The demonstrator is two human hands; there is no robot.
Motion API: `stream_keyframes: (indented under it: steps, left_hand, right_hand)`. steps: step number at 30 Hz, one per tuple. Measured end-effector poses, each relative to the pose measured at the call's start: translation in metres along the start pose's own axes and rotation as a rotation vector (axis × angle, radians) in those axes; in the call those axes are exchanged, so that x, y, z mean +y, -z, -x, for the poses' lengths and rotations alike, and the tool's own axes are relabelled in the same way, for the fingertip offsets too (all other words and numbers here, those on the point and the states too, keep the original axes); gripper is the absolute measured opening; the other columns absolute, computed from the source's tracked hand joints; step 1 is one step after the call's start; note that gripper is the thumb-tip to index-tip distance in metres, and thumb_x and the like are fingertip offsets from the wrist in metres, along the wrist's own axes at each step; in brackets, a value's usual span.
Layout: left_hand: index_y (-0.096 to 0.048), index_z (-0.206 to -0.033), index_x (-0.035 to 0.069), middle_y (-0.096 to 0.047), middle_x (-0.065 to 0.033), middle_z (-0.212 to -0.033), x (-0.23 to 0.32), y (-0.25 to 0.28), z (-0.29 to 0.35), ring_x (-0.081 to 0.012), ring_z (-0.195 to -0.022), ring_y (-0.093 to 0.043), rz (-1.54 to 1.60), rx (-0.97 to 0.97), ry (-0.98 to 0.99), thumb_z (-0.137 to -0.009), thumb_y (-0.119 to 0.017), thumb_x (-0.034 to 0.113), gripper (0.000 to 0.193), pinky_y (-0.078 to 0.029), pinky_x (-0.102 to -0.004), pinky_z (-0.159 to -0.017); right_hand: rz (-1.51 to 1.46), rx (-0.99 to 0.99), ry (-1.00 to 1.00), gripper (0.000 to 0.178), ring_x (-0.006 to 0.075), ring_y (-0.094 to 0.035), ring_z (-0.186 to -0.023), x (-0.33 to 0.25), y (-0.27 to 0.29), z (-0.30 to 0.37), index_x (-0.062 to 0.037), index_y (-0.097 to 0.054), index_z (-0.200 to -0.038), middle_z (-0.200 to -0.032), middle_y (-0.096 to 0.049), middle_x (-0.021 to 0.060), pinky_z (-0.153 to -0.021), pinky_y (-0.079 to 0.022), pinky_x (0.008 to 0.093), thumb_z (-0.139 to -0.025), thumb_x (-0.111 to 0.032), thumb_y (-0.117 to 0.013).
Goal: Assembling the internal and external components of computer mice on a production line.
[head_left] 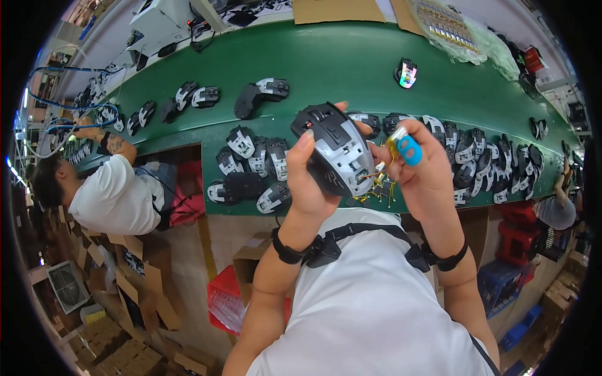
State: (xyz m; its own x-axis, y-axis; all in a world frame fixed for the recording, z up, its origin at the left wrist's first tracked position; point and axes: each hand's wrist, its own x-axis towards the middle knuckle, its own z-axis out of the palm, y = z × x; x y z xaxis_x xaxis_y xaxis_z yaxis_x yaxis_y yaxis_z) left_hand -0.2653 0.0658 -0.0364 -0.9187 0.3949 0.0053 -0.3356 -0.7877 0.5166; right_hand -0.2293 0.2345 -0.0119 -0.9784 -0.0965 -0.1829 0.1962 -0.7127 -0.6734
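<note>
My left hand (pixel 311 178) is wrapped round a black and grey computer mouse (pixel 335 150), raised and tilted above the green bench. A small opening shows at the mouse's lower end, with thin wires (pixel 374 174) beside it. My right hand (pixel 421 172) is closed close to that end, pinching a small silver and yellow piece (pixel 395 141) that looks like a battery. Around one right finger sits a blue sleeve with holes (pixel 409 151). Below the hands, several small yellow pieces with wires (pixel 382 193) lie on the bench, partly hidden by my hands.
Grey and black mice lie in groups on the green bench (pixel 338 56), left (pixel 257 156) and right (pixel 483 156). One lit mouse (pixel 406 73) stands farther back. Clear plastic (pixel 448 28) covers gold pieces. Co-workers sit left (pixel 116 197) and far right (pixel 555 210). Cartons (pixel 141 276) and a red crate (pixel 226 301) stand below.
</note>
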Motion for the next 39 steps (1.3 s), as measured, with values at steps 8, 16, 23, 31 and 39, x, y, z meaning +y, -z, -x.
stream_keyframes:
  steps: [8, 16, 23, 31, 39]
  left_hand:
    - [-0.042, -0.13, -0.002, -0.058, -0.0208, -0.108, 0.006, -0.006, 0.003, -0.0319, -0.091, -0.062, -0.033, 0.16, -0.088, -0.088, -0.039, 0.047, 0.065, -0.051, -0.0414, -0.081]
    - [-0.038, -0.134, 0.001, -0.057, -0.0185, -0.108, 0.005, -0.004, 0.001, -0.0309, -0.089, -0.062, 0.027, 0.078, -0.092, -0.088, -0.041, 0.046, 0.064, -0.053, -0.0411, -0.077]
    - [-0.038, -0.134, 0.003, -0.057, -0.0178, -0.106, 0.004, -0.004, 0.003, -0.0298, -0.087, -0.063, 0.052, 0.103, -0.071, -0.089, -0.042, 0.043, 0.06, -0.054, -0.0406, -0.076]
    - [-0.046, -0.125, 0.004, -0.06, -0.0168, -0.101, 0.008, 0.002, 0.002, -0.0295, -0.083, -0.064, 0.057, 0.192, 0.057, -0.089, -0.045, 0.045, 0.054, -0.054, -0.0412, -0.074]
    - [-0.048, -0.123, 0.003, -0.061, -0.0191, -0.102, -0.002, 0.007, 0.0, -0.0313, -0.083, -0.065, 0.216, 0.142, 0.233, -0.089, -0.045, 0.048, 0.057, -0.055, -0.0419, -0.073]
  right_hand:
    - [1.215, -0.159, 0.513, 0.035, 0.0146, -0.057, -0.066, 0.014, -0.028, 0.006, -0.0034, -0.063, -0.114, -0.085, -0.062, 0.0103, -0.061, -0.047, 0.0267, -0.08, 0.002, -0.062]
    - [1.096, -0.094, 0.548, 0.032, 0.0106, -0.061, -0.068, 0.026, -0.022, 0.011, 0.0008, -0.058, -0.113, -0.083, -0.065, 0.0083, -0.061, -0.049, 0.0243, -0.082, 0.001, -0.066]
    - [1.393, -0.064, 0.797, 0.02, 0.0205, -0.061, -0.061, 0.03, -0.024, 0.014, 0.0013, -0.068, -0.091, -0.08, -0.063, 0.0122, -0.056, -0.05, 0.0273, -0.072, 0.006, -0.069]
    - [1.66, -0.441, 0.903, 0.049, 0.0211, -0.059, -0.068, 0.005, -0.018, 0.007, 0.0009, -0.065, -0.108, -0.084, -0.06, 0.0087, -0.058, -0.05, 0.0307, -0.06, 0.004, -0.069]
    - [1.583, -0.551, 0.859, 0.045, 0.0214, -0.059, -0.068, -0.002, -0.004, 0.006, 0.0006, -0.066, -0.106, -0.083, -0.061, 0.0082, -0.058, -0.05, 0.0309, -0.061, 0.006, -0.069]
